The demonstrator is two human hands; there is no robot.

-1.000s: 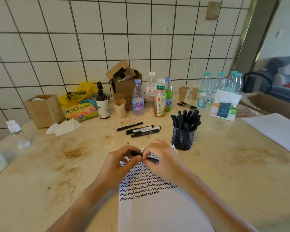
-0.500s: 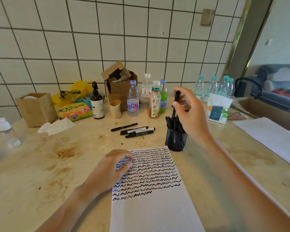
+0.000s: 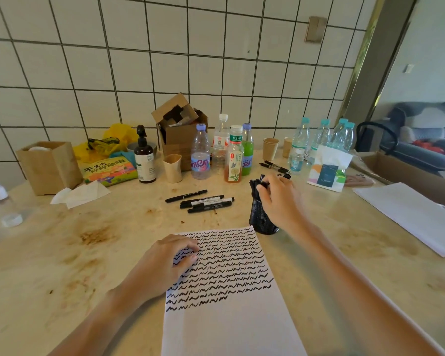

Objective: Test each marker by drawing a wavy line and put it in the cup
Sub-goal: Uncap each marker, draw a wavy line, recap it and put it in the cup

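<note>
Marker just dropped into cup (image 3: 261,217).
Right hand (image 3: 280,199) lowered onto cup's markers, grip unclear; left hand (image 3: 165,263) flat, pressing paper (image 3: 231,317); 4 untested markers (image 3: 201,200) remaining.

This looks like a lived-in home, at a dining or utility corner. A stained beige stone-look tabletop (image 3: 62,253) butts against a white square-tiled wall (image 3: 165,60) at twelve o'clock, cluttered with plastic drink bottles (image 3: 200,152), a brown pump bottle (image 3: 144,155), an open cardboard box (image 3: 180,129) and a tissue pack (image 3: 328,170). At two o'clock, a doorway shows a grey cushioned sofa (image 3: 427,129).
</note>
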